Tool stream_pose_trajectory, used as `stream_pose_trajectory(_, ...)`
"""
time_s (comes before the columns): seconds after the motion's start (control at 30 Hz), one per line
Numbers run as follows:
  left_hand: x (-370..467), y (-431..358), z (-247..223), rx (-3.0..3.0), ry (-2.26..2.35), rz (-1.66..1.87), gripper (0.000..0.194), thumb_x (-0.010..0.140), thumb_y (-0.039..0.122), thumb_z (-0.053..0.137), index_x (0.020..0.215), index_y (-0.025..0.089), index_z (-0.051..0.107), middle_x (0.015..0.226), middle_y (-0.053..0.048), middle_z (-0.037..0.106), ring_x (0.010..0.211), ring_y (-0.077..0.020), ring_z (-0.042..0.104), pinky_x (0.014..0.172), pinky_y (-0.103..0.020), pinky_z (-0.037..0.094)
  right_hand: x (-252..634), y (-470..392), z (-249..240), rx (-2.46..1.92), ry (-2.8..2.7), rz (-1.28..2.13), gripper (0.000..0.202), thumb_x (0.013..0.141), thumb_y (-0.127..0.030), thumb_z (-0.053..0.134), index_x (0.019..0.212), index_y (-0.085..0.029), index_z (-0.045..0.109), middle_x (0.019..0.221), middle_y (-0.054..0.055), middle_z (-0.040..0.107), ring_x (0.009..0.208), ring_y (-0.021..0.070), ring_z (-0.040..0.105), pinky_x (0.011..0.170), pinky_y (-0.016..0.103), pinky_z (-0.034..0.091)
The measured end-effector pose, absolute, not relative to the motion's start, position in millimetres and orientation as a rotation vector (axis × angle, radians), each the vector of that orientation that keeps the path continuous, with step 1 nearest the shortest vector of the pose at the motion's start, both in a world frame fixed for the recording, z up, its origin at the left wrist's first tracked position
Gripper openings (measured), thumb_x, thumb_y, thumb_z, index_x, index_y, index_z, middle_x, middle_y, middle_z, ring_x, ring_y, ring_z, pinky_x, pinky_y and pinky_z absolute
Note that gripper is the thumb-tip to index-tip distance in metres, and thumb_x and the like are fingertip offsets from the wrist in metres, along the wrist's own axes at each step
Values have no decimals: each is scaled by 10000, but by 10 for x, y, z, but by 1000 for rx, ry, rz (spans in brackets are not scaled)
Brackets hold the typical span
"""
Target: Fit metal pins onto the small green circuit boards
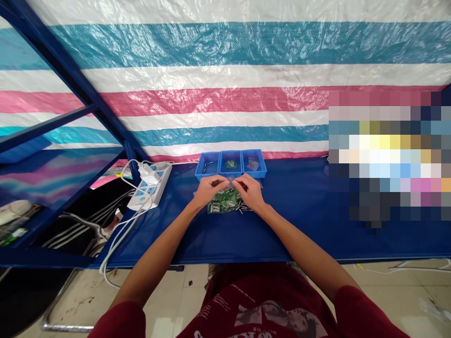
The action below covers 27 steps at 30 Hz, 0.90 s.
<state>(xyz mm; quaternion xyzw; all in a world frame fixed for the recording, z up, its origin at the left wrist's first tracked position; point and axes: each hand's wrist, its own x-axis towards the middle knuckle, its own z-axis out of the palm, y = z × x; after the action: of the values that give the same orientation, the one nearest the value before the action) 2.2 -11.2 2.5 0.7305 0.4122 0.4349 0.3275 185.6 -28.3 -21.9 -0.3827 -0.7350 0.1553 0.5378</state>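
Observation:
My left hand (209,189) and my right hand (251,191) are close together above the table, with thumbs and fingers pinched. Between their fingertips is the top of a clear plastic bag (230,179). Just below my hands lie green pieces (224,203) that look like small circuit boards, seemingly inside clear plastic. Beside them on the right, partly under my right hand, are several thin dark and silvery parts (244,207), too small to name.
Behind my hands stands a blue tray (208,175) with three compartments holding small parts. A white power strip (147,192) with plugs and cables lies on the left of the blue table (225,241). A blue metal frame (105,115) rises there. The right side is blurred by pixels.

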Motion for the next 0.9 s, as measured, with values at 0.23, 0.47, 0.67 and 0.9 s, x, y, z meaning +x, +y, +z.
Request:
stream_pose_trajectory(0.23,19,-99,46,1673,972,1150,372,765,492,713,881,142,659,548,18,575,433,-76,426,443,-209,350,1869,-275,-261,-883,-1786,430,370,1005,-300,309,1208,-220,608,912,61,652,784,168,612,737,300,499)
stream_pose_trajectory(0.47,27,-105,48,1628,939,1075,405,785,434,715,1073,168,614,520,54,497,433,-75,388,428,-194,307,1861,-239,-327,-815,-1875,230,255,969,-288,440,1044,-219,674,980,91,640,882,182,617,766,290,503)
stream_pose_trajectory(0.67,-5,-69,28,1779,1024,1250,448,885,560,526,892,143,688,746,-35,589,530,-92,442,461,-219,347,1905,-239,-215,-924,-1744,529,239,901,-374,538,815,-183,653,736,38,606,639,146,544,629,282,457)
stream_pose_trajectory(0.9,-46,-55,34,1795,1152,1367,365,881,497,564,849,155,689,799,-41,627,621,-118,517,514,-222,401,2042,-69,-53,-949,-1175,1359,319,710,-477,705,697,-184,578,522,-31,579,383,92,476,383,217,371)
